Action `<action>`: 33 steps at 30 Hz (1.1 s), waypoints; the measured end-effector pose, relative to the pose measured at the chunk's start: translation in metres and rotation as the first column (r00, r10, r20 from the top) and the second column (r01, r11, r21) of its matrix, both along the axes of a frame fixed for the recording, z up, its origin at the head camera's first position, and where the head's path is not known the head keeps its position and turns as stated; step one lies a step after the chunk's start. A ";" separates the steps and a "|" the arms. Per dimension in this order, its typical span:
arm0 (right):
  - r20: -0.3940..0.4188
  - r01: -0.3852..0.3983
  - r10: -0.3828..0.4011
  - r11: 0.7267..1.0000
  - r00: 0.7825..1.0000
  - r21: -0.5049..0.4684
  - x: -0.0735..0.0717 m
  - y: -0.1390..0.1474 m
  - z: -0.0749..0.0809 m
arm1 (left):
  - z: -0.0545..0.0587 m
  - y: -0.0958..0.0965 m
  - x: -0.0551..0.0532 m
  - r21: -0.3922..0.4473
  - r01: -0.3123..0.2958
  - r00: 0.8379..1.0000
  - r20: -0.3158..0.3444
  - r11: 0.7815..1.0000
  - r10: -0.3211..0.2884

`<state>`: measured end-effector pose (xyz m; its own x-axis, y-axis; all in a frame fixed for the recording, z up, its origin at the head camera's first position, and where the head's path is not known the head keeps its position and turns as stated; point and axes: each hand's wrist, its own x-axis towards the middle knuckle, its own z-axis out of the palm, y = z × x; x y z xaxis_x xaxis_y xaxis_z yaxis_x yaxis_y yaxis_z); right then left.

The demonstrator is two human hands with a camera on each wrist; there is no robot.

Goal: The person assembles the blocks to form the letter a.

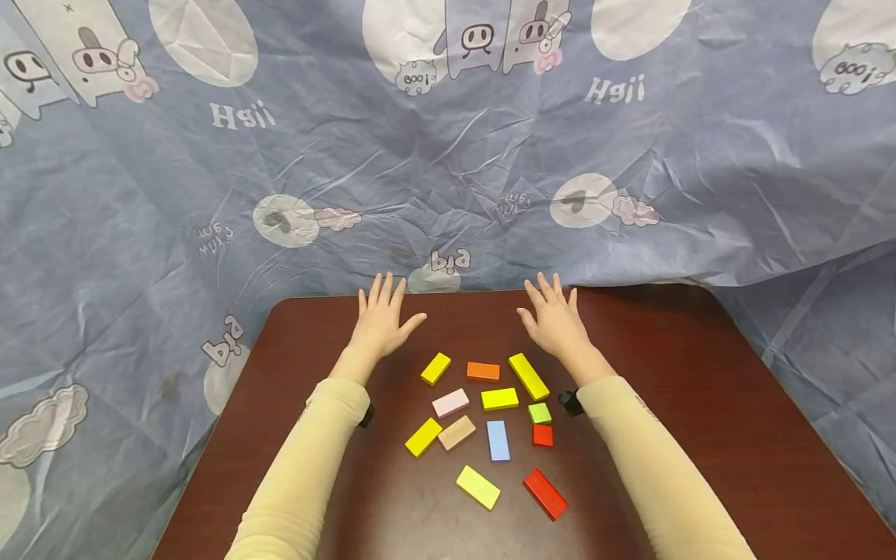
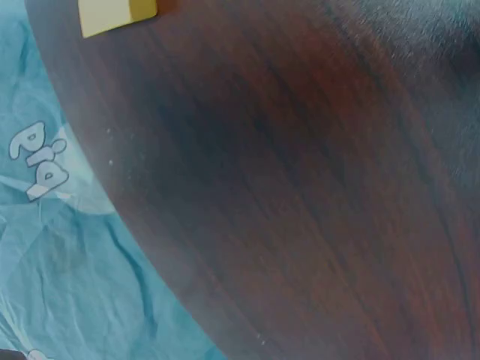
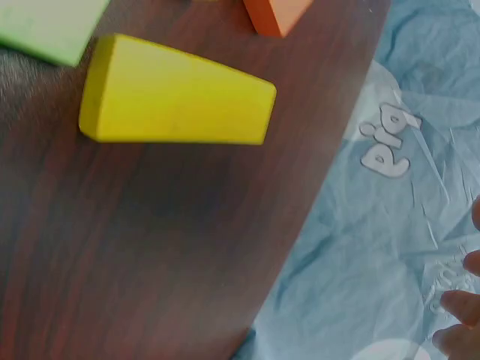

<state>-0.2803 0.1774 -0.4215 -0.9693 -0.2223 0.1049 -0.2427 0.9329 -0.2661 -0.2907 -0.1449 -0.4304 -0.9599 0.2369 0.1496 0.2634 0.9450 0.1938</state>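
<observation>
Both hands hold nothing, their fingers straight and spread toward the table's far edge. The left hand (image 1: 378,325) is beyond and left of a short yellow block (image 1: 436,369). Beyond the long yellow block (image 1: 529,376) is the right hand (image 1: 558,320); in the right wrist view some of its fingertips (image 3: 459,307) show at the right edge. Between the forearms lie an orange block (image 1: 484,372), a pink block (image 1: 450,403), a tan wooden block (image 1: 457,433), a blue block (image 1: 498,441), a green block (image 1: 540,413), a small red block (image 1: 542,435) and more yellow ones.
The dark red-brown table (image 1: 700,404) has rounded far corners. Behind it hangs a wrinkled blue-grey cloth (image 1: 420,171) with cartoon prints. Nearer the front are a pale yellow block (image 1: 478,488) and a longer red block (image 1: 546,494). Dark wrist cameras sit at both cuffs.
</observation>
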 end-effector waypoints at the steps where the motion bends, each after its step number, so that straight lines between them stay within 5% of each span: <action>1: 0.002 -0.007 0.007 1.000 1.000 0.002 0.001 -0.002 -0.002 | -0.003 0.001 0.000 0.001 0.001 1.000 0.003 1.000 -0.001; 13: -0.002 -0.098 0.098 0.993 0.995 -0.064 0.008 -0.027 -0.040 | -0.045 0.015 0.010 0.056 0.049 0.997 0.054 0.997 -0.052; 33: 0.065 -0.166 0.171 0.983 0.983 -0.073 0.020 -0.053 -0.076 | -0.081 0.022 0.025 0.050 0.083 0.981 0.173 0.995 -0.091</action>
